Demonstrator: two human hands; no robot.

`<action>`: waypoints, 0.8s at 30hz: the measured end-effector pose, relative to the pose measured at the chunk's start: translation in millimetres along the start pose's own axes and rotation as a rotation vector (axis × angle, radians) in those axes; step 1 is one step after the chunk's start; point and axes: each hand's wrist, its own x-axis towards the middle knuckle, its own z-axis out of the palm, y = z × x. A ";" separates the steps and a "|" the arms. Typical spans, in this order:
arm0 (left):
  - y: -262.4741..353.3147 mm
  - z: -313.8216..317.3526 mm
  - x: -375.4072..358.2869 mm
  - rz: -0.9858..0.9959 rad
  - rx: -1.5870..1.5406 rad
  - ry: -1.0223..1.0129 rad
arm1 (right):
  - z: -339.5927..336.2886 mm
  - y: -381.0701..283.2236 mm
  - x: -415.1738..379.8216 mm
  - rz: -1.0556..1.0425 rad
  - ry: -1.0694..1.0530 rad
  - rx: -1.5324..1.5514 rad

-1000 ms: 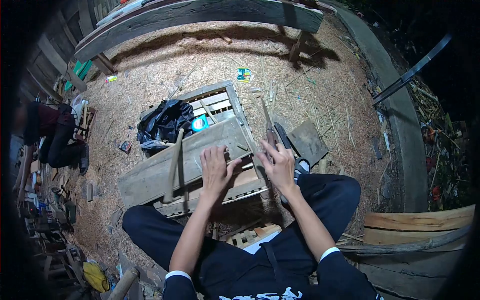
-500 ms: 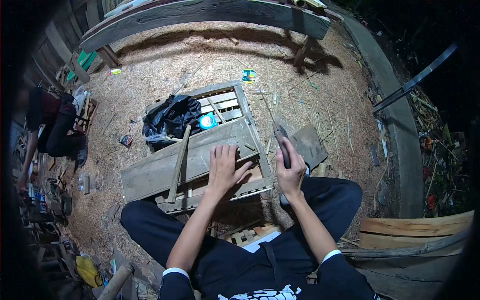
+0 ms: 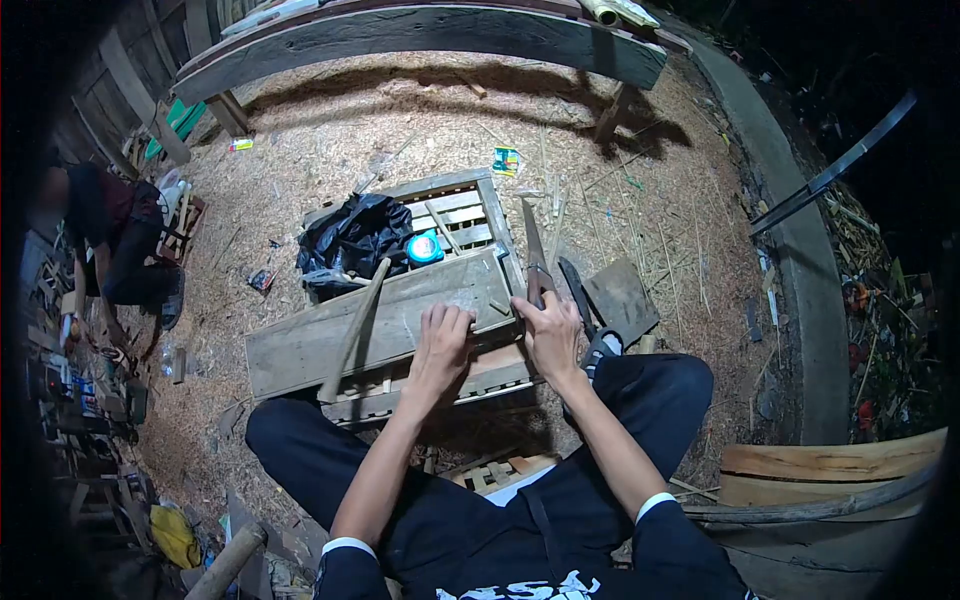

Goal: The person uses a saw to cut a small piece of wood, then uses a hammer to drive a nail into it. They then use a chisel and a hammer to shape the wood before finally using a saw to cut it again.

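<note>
My right hand is closed around the dark handle of a long knife. Its brownish blade points away from me, beside the right end of a wide wooden plank. On the plank's near edge rests my left hand, fingers bent over the wood and thumb hidden. A small wood piece lies on the plank between my hands. Under the plank is a low slatted wooden frame. A narrow stick leans across the plank on the left.
On the frame lie a black plastic bag and a round blue-and-white item. A flat board lies right of my sandaled foot. A wooden bench spans the back. Another person crouches at far left.
The knife has turned from edge-on to showing its flat side, and my right hand has moved left toward the plank. My left hand's spread fingers have drawn in. The view has shifted slightly.
</note>
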 end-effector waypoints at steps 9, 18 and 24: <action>-0.9 -23.2 -6.0 -0.064 -0.169 -0.038 | 4.2 -9.4 -8.9 -0.067 -0.002 -0.026; 5.9 -14.1 3.0 -0.191 -0.167 0.096 | -14.4 -15.4 -5.2 -0.049 0.046 0.013; 23.5 -18.5 1.8 -0.185 -0.330 0.116 | -56.5 -31.5 1.6 -0.014 0.295 0.132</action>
